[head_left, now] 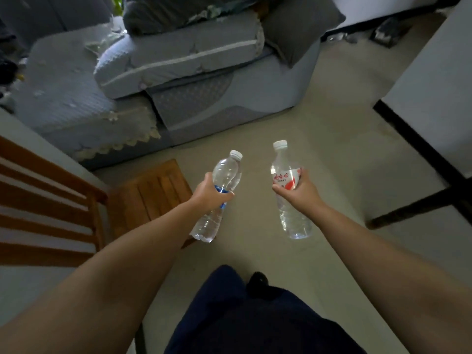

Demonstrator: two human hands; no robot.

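Where the fingers [228, 194] of the left hand [210, 194] curl round a blue label band, they are clamped on the middle of the blue-label bottle [227, 172], and the thumb lies along the bottle's left flank. The fingers [277, 187] of the right hand [297, 190] are likewise closed around the red-label bottle [283, 175], wrapping its left side under the label while the thumb presses the right side.

Both bottles are clear plastic with white caps. They are held in the air above the pale floor [332, 149], side by side and apart. Their caps point to the far side and their bases hang nearer the person. The left bottle tilts with its cap toward the right, and the right one leans slightly left.

Both bare forearms run back to the near corners of the view. Between them, at the near edge, are dark blue trousers [242, 315] and a black shoe [258, 282].

A small wooden stool [150, 190] stands on the floor just left of the left hand, with a slatted wooden chair [46, 200] further left. A grey sofa [204, 72] with a dark cushion [298, 29] fills the far side. A white-topped table [434, 85] with a dark frame stands at the right.
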